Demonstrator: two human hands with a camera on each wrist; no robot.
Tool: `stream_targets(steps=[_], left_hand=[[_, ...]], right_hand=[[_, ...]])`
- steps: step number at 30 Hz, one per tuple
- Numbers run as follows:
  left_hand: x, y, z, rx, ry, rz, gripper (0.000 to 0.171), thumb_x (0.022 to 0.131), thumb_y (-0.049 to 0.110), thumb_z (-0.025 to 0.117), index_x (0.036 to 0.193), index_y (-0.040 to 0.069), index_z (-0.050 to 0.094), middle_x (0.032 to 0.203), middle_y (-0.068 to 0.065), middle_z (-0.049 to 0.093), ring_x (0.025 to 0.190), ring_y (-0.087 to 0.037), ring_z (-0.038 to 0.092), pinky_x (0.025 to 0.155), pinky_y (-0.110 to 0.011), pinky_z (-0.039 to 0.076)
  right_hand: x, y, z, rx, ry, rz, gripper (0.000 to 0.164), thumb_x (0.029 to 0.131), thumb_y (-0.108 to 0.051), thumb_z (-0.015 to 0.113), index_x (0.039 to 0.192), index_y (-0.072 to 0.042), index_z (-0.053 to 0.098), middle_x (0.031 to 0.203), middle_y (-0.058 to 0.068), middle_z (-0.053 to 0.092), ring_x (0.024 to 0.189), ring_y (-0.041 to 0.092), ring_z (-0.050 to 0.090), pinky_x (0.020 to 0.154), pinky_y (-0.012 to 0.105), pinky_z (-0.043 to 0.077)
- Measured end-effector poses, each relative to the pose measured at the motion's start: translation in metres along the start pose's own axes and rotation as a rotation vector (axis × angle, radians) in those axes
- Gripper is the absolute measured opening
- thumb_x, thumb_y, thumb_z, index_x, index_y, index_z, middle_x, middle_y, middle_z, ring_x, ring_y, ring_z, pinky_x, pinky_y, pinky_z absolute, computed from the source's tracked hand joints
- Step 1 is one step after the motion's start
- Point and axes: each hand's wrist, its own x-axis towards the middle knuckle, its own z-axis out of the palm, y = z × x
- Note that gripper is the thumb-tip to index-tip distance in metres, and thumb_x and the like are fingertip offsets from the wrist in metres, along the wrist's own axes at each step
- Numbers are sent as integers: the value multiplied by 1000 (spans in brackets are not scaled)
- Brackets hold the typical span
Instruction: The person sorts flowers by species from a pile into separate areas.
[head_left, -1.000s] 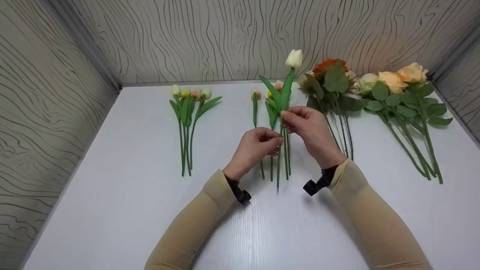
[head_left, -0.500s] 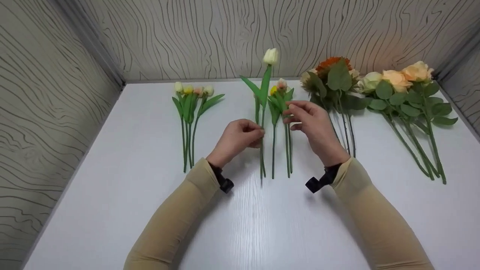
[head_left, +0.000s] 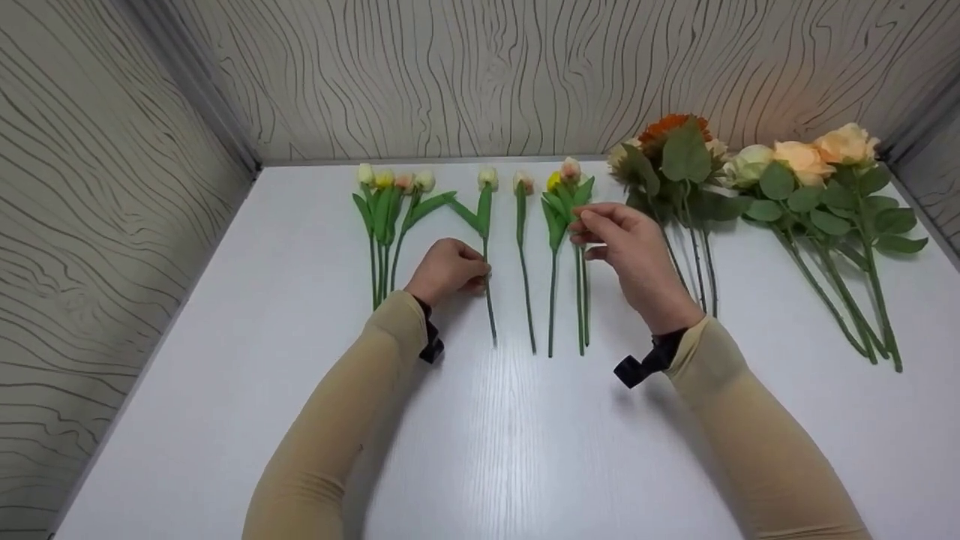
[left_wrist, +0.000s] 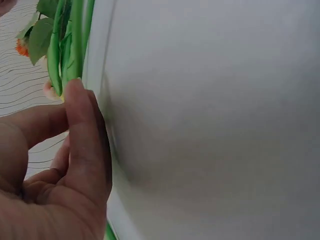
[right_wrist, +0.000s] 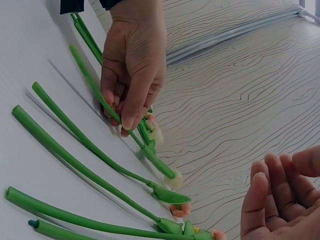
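Observation:
My left hand [head_left: 448, 270] pinches the green stem of a white tulip [head_left: 488, 178] low over the white table, between thumb and fingers. The right wrist view shows this grip on the stem from the side. My right hand [head_left: 626, 259] hovers by a yellow tulip [head_left: 554, 181] and a pink tulip [head_left: 571, 169], its fingers loosely bent and holding nothing. Between the hands lies a single pale pink tulip [head_left: 523, 182]. To the left, a group of several tulips [head_left: 386, 217] lies side by side, their lower stems partly hidden by my left sleeve.
Right of my right hand lie an orange flower [head_left: 675, 127] with dark leaves and a bunch of peach roses [head_left: 802, 161] with long stems. A wood-grain patterned wall [head_left: 450, 82] stands behind the table [head_left: 480, 450].
My left hand has carried the white tulip leftward and down to the table, away from the other middle tulips. My right hand has let go of it and stays near the yellow and pink tulips.

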Motion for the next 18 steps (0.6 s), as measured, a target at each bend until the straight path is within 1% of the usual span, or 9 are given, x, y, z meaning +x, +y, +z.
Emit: stream_targets(steps=[5,8,11,14,18], left_hand=[[1,4,4,30,-5,-7,18,97,10,71,110,-3,72,90,-12,73,73,-17,70,74,-30,57],[1,7,7,43,-16,-1,17,97,9,71,109,-2,72,91,-12,73,73,-16,71,75,-30,58],[1,10,10,54,-27,5,16,96,8,71,108,-3,72,92,-11,73,73,-16,71,75,-29,58],[2,11,12,73,-31,11,15,96,9,72,105,-2,73,88,-11,74,72,-17,72,76,-30,58],[2,12,14,120,-26,31,13,95,10,72,99,-2,75,81,-11,75,71,-18,73,76,-30,58]], right_hand=[[0,0,0,-22,-16,-3,38,104,-28,62,130,1,62,119,20,66,106,28,64,84,31,55],[0,1,0,-23,-20,-11,38,105,-28,62,129,1,62,117,18,66,104,27,65,82,31,55],[1,1,0,-21,-20,-14,35,105,-27,62,127,1,63,114,15,67,102,25,65,83,32,55],[0,1,1,-28,-24,-9,33,105,-27,61,126,-1,64,113,14,67,103,24,65,84,33,54],[0,1,1,-25,-25,-3,33,105,-27,61,125,-2,64,113,14,67,104,25,65,84,32,54]])
